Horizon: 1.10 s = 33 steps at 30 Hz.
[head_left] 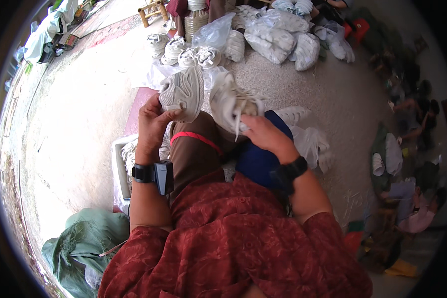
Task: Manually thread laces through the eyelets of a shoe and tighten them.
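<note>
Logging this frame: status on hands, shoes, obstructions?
Left hand holding pale shoe. Right hand holding second shoe at its opening, laces loose, slightly blurred. No obstruction visible between shoes.

Worn on the head, one fisheye view looks steeply down — close over the red shirt (213, 233), ground (345, 99) beyond.

The bare left hand (153, 120) is up at ten o'clock, fingers (153, 103) bent, thumb (171, 115) stretched toward two, and that's a pinch grip! Beneath it the bare left forearm (148, 198) stands almost straight to twelve, wrist (147, 156) in line. Across to two o'clock: the bare right hand (268, 132), its back showing, fingers gathered and pointing to ten, closed in a grip, some fingertips hidden. The bare right forearm (310, 193) slants toward eleven, and look, both elbows (150, 223) are bent!
</note>
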### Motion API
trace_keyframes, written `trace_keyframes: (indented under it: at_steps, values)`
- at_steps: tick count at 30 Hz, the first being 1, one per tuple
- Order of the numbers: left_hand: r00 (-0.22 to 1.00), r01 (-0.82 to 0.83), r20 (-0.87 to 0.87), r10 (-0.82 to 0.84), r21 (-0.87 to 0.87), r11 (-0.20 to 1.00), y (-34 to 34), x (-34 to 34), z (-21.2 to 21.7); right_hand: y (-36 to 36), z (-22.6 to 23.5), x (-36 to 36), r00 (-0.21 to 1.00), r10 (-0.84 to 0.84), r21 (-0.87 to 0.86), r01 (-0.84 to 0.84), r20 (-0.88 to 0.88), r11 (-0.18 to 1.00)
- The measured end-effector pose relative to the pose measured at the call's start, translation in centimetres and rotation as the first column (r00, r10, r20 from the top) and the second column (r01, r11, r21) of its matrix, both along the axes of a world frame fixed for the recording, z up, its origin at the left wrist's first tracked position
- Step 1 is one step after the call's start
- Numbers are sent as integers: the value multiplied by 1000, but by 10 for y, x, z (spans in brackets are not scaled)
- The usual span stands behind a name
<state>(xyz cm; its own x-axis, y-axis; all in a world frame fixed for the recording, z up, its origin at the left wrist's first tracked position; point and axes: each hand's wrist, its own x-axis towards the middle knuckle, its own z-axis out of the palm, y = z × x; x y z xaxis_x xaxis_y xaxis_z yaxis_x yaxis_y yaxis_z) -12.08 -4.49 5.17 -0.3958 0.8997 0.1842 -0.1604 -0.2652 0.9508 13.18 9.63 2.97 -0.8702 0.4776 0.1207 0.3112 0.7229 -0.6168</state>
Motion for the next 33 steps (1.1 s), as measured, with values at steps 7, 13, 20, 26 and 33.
trace_keyframes:
  at_steps: [7, 13, 20, 26, 33]
  values:
    - [791, -61, -607, -81, -210, 976, -5, 17, 1, -14, -46, -38, 996, -86, 112, 82, 35, 990]
    - [937, 9, -341, -69, -175, 985, -9, 9, 4, -30, -55, -16, 978, -211, 25, 211, -2, 977]
    - [751, 15, -653, -99, -133, 991, 7, 39, 18, -28, -71, -10, 980, -148, -42, 144, -134, 989]
    - [447, 201, -890, -92, 0, 980, 20, 73, 3, -47, -51, -10, 944, -67, 0, 71, -324, 997]
    - [739, -87, -672, 44, -31, 996, 8, 35, 8, -41, -53, 12, 984, -147, -121, 135, -102, 983]
